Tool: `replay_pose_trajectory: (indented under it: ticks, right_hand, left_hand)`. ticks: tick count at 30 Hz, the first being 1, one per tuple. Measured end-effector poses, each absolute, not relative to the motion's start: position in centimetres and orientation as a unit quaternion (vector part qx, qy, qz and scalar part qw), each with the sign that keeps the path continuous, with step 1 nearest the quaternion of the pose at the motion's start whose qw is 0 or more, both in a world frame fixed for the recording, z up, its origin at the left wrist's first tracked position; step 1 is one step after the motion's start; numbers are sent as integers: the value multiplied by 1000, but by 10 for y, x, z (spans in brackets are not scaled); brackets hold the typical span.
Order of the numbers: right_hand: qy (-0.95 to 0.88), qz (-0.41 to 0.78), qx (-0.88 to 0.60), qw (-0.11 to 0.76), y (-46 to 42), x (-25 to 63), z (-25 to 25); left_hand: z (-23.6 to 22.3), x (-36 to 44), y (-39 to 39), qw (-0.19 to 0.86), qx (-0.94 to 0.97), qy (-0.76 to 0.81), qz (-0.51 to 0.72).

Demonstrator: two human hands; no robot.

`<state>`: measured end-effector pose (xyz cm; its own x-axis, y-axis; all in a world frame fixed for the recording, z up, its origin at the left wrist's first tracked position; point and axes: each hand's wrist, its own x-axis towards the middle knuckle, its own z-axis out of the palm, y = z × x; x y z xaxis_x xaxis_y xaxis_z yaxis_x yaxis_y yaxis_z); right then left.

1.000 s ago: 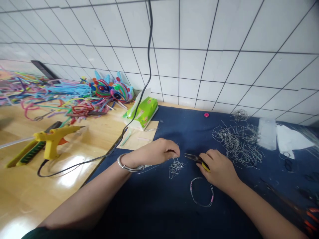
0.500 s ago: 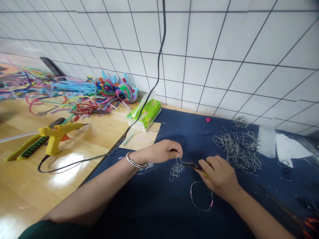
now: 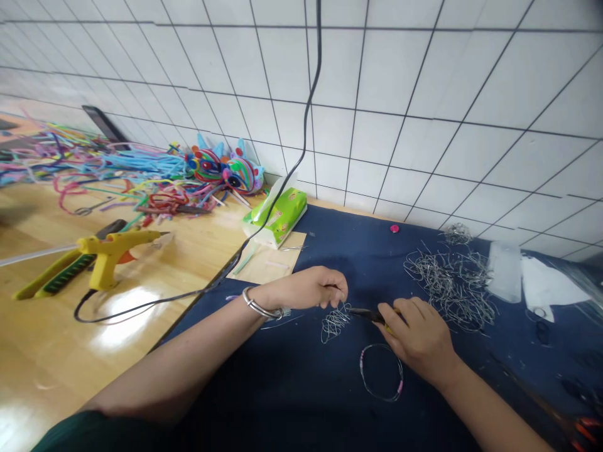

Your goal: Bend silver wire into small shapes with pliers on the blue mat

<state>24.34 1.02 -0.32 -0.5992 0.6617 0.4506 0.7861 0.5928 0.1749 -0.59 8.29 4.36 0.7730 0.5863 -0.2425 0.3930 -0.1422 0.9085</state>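
Observation:
My left hand (image 3: 325, 287), with a silver bangle at its wrist, is closed in a pinch on the upper end of a small bent wire piece (image 3: 333, 326). That piece is silver and zigzags in loops below my fingertips, just above the dark blue cloth. From the right, my right hand (image 3: 419, 336) grips pliers (image 3: 365, 315) with slim dark jaws and yellow handles. Their tips meet the right edge of the bent wire; whether they bite it is too small to tell. Below the pliers lies a wire ring (image 3: 382, 399) with pink sections.
A tangled heap of wire (image 3: 450, 285) lies to the right, beside a clear plastic piece (image 3: 504, 271). A green tissue pack (image 3: 285, 215) stands behind my left hand. On the wooden table (image 3: 198, 251) at left rests a yellow glue gun (image 3: 110, 251); its black cord runs across.
The pliers in my right hand have come leftward, from apart to the edge of the bent wire. My left fingers have shifted slightly on the wire. The camera view has turned a little.

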Motion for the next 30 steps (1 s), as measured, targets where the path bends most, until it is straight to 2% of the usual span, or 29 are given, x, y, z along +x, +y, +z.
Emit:
replay_pose_trajectory:
  ticks: [22, 30]
  right_hand:
    - [-879, -212, -384, 185, 7, 245, 2]
    - [-878, -226, -369, 202, 9, 244, 4]
  left_hand:
    - [36, -7, 83, 658, 679, 321, 55]
    - [36, -6, 82, 650, 680, 332, 78]
